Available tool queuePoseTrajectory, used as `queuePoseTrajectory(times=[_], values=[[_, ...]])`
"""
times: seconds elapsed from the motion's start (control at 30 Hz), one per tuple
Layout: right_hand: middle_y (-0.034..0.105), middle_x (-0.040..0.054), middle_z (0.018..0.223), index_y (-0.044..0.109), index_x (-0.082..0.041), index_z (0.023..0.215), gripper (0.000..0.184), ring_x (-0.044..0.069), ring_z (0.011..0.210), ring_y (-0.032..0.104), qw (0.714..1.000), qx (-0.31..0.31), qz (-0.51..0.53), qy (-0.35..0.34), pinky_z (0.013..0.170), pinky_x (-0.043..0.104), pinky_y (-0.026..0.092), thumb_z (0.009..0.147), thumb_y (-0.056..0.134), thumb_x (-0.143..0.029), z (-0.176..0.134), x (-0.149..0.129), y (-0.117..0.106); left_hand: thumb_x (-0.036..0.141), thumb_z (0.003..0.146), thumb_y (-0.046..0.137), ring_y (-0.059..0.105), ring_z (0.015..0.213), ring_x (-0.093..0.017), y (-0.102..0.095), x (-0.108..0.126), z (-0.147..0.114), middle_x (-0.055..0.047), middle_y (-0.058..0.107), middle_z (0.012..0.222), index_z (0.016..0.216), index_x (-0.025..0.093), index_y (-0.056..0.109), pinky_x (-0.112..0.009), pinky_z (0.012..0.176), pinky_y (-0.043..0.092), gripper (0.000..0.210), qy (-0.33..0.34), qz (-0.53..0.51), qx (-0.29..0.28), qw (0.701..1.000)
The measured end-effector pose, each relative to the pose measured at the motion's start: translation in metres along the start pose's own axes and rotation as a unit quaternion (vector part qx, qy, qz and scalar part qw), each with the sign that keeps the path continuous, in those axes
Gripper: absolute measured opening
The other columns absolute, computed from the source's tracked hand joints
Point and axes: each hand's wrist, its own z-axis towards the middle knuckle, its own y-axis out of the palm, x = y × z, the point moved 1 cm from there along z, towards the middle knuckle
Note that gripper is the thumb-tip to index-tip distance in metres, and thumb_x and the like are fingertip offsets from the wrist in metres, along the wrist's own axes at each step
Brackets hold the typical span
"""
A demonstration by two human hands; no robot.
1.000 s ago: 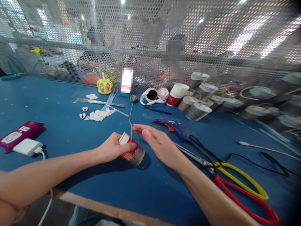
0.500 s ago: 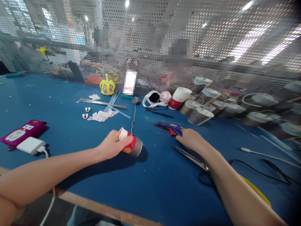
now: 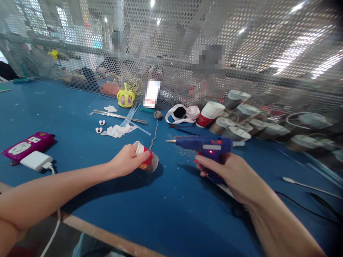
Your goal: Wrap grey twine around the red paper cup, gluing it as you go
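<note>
My left hand grips a red-and-white paper cup, tilted over the table with its base end toward the right. Grey yarn is wound around that base end, and a strand runs back to a small yarn ball. In my right hand is a blue hot glue gun, raised above the table with its metal nozzle pointing left toward the cup. A small red light glows on its side. Nozzle and cup are apart. Scissors lie partly hidden beneath my right hand.
Stacked paper cups and several yarn-wrapped cups stand at the back right. Glue sticks, white scraps and a yellow crown-shaped piece lie farther back. A power bank sits left. A perforated screen borders the table.
My right hand has lifted the glue gun off the table and brought it nearer, above the scissors. My left hand still holds the cup, slightly shifted.
</note>
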Motion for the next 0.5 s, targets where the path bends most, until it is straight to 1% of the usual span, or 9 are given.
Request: queuePoseTrajectory(times=[0.07, 0.13, 0.17, 0.2, 0.3, 0.37, 0.43, 0.5], values=[[0.063, 0.0019, 0.062, 0.058, -0.017, 0.072, 0.027, 0.014, 0.051, 0.057, 1.0, -0.027, 0.011, 0.008, 0.053, 0.027, 0.048, 0.064, 0.062, -0.043, -0.011, -0.005, 0.011, 0.045, 0.079, 0.043, 0.038, 0.049, -0.008, 0.0, 0.0, 0.001, 0.001, 0.046, 0.053, 0.06, 0.012, 0.054, -0.02, 0.046, 0.032, 0.04, -0.004, 0.019, -0.004, 1.0], [0.065, 0.0026, 0.063, 0.059, -0.015, 0.082, 0.029, 0.013, 0.049, 0.057, 0.998, -0.067, 0.011, 0.008, 0.051, 0.027, 0.048, 0.067, 0.06, -0.04, -0.019, -0.008, 0.021, 0.047, 0.079, 0.042, 0.038, 0.049, -0.009, -0.001, -0.001, 0.002, 0.001, 0.046, 0.053, 0.06, 0.012, 0.054, -0.02, 0.046, 0.032, 0.041, -0.007, 0.026, -0.006, 1.0], [0.065, 0.0032, 0.063, 0.06, -0.014, 0.083, 0.029, 0.013, 0.048, 0.056, 0.997, -0.078, 0.006, 0.008, 0.05, 0.026, 0.048, 0.068, 0.059, -0.039, -0.021, -0.009, 0.024, 0.047, 0.078, 0.042, 0.038, 0.049, -0.009, -0.001, -0.001, 0.003, 0.001, 0.046, 0.053, 0.061, 0.012, 0.055, -0.02, 0.046, 0.032, 0.042, -0.006, 0.025, -0.007, 1.0], [0.065, 0.0039, 0.062, 0.061, -0.014, 0.082, 0.028, 0.013, 0.048, 0.056, 0.997, -0.082, -0.001, 0.01, 0.049, 0.026, 0.048, 0.069, 0.058, -0.039, -0.023, -0.009, 0.027, 0.047, 0.078, 0.042, 0.038, 0.049, -0.009, -0.001, -0.002, 0.003, 0.001, 0.047, 0.053, 0.061, 0.012, 0.056, -0.02, 0.046, 0.033, 0.042, -0.005, 0.022, -0.006, 1.0], [0.064, 0.0045, 0.057, 0.062, -0.014, 0.067, 0.023, 0.013, 0.046, 0.055, 0.998, -0.06, -0.023, 0.024, 0.047, 0.025, 0.047, 0.068, 0.059, -0.038, -0.027, -0.01, 0.03, 0.045, 0.078, 0.044, 0.041, 0.049, -0.009, -0.002, -0.002, 0.004, 0.001, 0.05, 0.053, 0.062, 0.012, 0.058, -0.021, 0.047, 0.034, 0.039, -0.002, 0.013, 0.002, 1.0], [0.063, 0.0034, 0.053, 0.06, -0.016, 0.06, 0.023, 0.013, 0.045, 0.056, 0.997, -0.07, -0.028, 0.025, 0.046, 0.024, 0.048, 0.067, 0.061, -0.038, -0.029, -0.009, 0.03, 0.043, 0.077, 0.045, 0.042, 0.048, -0.009, -0.003, -0.001, 0.005, 0.001, 0.052, 0.053, 0.062, 0.012, 0.058, -0.021, 0.048, 0.035, 0.037, 0.0, 0.008, 0.007, 1.0], [0.063, 0.0022, 0.052, 0.06, -0.018, 0.056, 0.025, 0.013, 0.043, 0.056, 0.994, -0.099, -0.04, 0.003, 0.044, 0.024, 0.048, 0.07, 0.057, -0.039, -0.031, -0.006, 0.03, 0.042, 0.077, 0.045, 0.042, 0.048, -0.009, -0.003, 0.001, 0.004, 0.001, 0.053, 0.052, 0.061, 0.012, 0.058, -0.022, 0.048, 0.035, 0.036, -0.001, 0.004, 0.002, 1.0], [0.062, 0.0008, 0.05, 0.063, -0.02, 0.058, 0.025, 0.012, 0.041, 0.054, 0.991, -0.11, -0.067, -0.048, 0.041, 0.023, 0.047, 0.071, 0.054, -0.04, -0.032, -0.001, 0.03, 0.041, 0.077, 0.045, 0.043, 0.048, -0.009, -0.004, 0.003, 0.004, 0.001, 0.053, 0.051, 0.06, 0.012, 0.058, -0.021, 0.047, 0.035, 0.036, -0.005, 0.002, -0.007, 1.0]])
